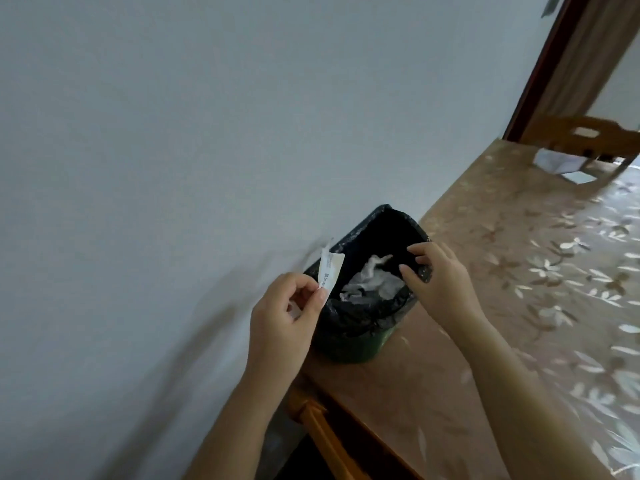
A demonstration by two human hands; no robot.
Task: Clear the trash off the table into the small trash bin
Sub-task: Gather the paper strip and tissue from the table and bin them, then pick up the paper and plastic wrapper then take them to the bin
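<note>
A small green trash bin (360,351) lined with a black bag stands on the table's left edge by the wall. Crumpled white paper (370,278) lies inside it. My left hand (284,320) pinches a small white wrapper (329,268) with printed text, held upright just left of the bin's rim. My right hand (440,278) rests on the bin's right rim, fingers curled over the black bag.
The table (502,271) has a brown cloth with a pale flower print and a wooden frame at its near corner. A wooden chair (585,140) stands at the far end, with white paper pieces (561,164) lying there. A plain wall fills the left.
</note>
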